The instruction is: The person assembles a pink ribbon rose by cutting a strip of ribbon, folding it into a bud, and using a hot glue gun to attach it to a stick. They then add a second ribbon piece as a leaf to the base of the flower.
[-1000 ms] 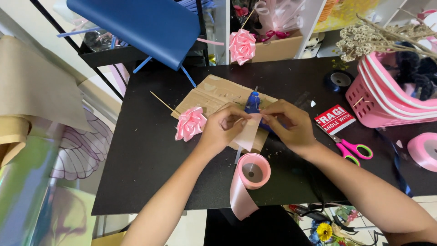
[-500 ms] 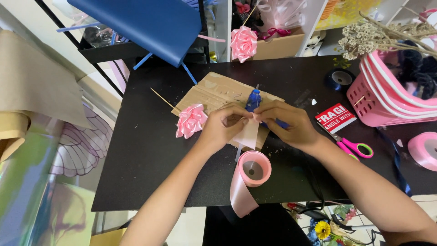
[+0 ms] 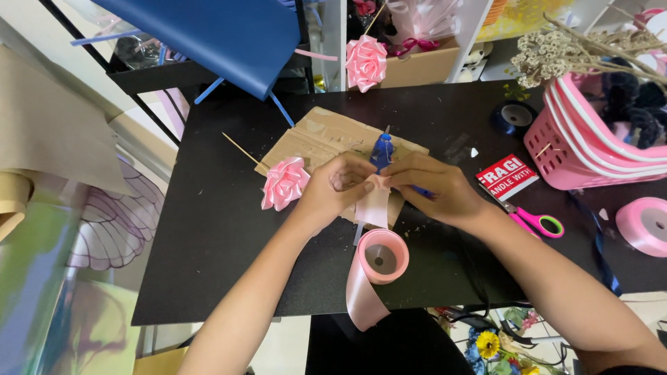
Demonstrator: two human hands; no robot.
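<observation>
My left hand (image 3: 338,190) and my right hand (image 3: 432,189) meet over a piece of brown cardboard (image 3: 316,141) on the black table (image 3: 208,236). Both pinch a strip of pale pink ribbon (image 3: 375,207) that hangs down between them. The ribbon's roll (image 3: 381,255) stands just below my hands, with a loose tail over the table's front edge. A blue glue gun (image 3: 381,150) lies right behind my fingers. A finished pink ribbon rose on a wooden stick (image 3: 283,182) rests left of my left hand.
Pink-handled scissors (image 3: 533,221) and a red-and-white sticker (image 3: 508,176) lie right of my right hand. A pink basket (image 3: 583,149), another pink ribbon roll (image 3: 643,225) and a dark tape roll (image 3: 515,117) sit at the right. A second rose (image 3: 366,61) and blue sheet (image 3: 222,35) are behind.
My hands have drawn closer together on the ribbon strip and folded its top end; the rest of the table is unchanged.
</observation>
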